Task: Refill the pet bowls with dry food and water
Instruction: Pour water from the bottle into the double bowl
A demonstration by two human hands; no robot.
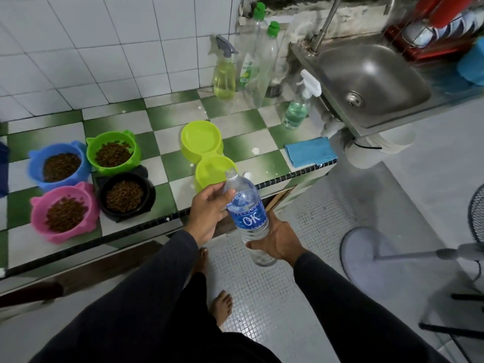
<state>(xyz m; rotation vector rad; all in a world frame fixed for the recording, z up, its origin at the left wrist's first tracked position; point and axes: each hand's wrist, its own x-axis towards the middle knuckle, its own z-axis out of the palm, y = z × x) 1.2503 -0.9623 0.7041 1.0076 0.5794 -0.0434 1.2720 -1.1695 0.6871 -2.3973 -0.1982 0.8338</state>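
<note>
Your right hand grips the water bottle low, bearing its weight; your left hand pinches its neck to steady the uncapped mouth over the lime double bowl on the counter; 4 bowls already hold kibble.

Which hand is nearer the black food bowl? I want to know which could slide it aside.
Left. The left hand grips the upper part of the water bottle, just right of the black bowl. The right hand holds the bottle's lower part, farther right, off the counter edge.
</note>
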